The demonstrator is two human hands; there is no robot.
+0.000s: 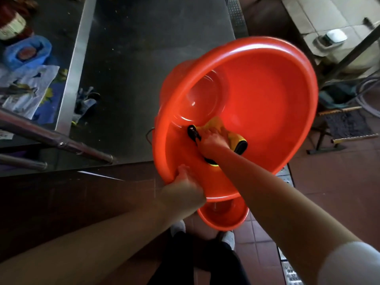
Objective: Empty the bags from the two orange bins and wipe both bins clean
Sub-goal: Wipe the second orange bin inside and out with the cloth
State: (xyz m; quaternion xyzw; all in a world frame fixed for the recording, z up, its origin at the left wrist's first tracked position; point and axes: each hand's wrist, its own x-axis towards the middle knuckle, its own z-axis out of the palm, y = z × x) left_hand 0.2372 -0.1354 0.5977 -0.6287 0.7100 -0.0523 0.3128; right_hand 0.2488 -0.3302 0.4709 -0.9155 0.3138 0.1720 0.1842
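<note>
A large orange bin (267, 83) is tilted toward me at the edge of the steel table, its inside empty and glossy. My left hand (183, 188) grips its near rim from below. My right hand (211, 138) reaches inside and presses a yellow cloth with black trim (234, 138) against the bin's inner wall near the bottom. A second, smaller-looking orange bin (224, 219) stands on the tiled floor under the first, mostly hidden by it and by my arms.
A steel table (144, 58) lies ahead with a grey glove (86, 101) on it. Bags, one blue (26, 52) and one white printed (26, 89), lie at the left. A metal rail (55, 138) crosses the lower left. A mop (347, 124) and hoses lie right.
</note>
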